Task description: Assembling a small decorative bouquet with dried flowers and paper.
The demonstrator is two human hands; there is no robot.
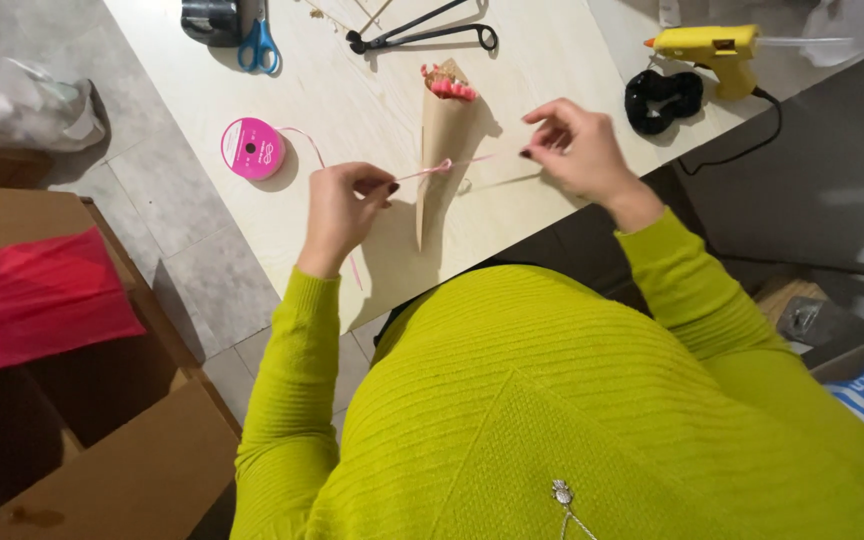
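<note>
A brown paper cone point(444, 150) with pink flowers at its wide end lies on the pale wooden table point(352, 90). A thin pink ribbon point(432, 169) is knotted around the cone's middle. My left hand point(344, 205) pinches one end of the ribbon to the left of the cone. On the other side, my right hand point(574, 150) pinches the ribbon's other end, and the ribbon runs taut between the two hands. A pink ribbon spool point(251, 148) sits further left, its loose strand trailing toward my left hand.
Blue-handled scissors point(259, 45), black tongs point(422, 35), a yellow glue gun point(707, 48) with a black cord and a black scrunchie point(662, 98) lie at the table's far side. An open cardboard box point(82, 400) with red paper point(32, 300) stands on the floor at left.
</note>
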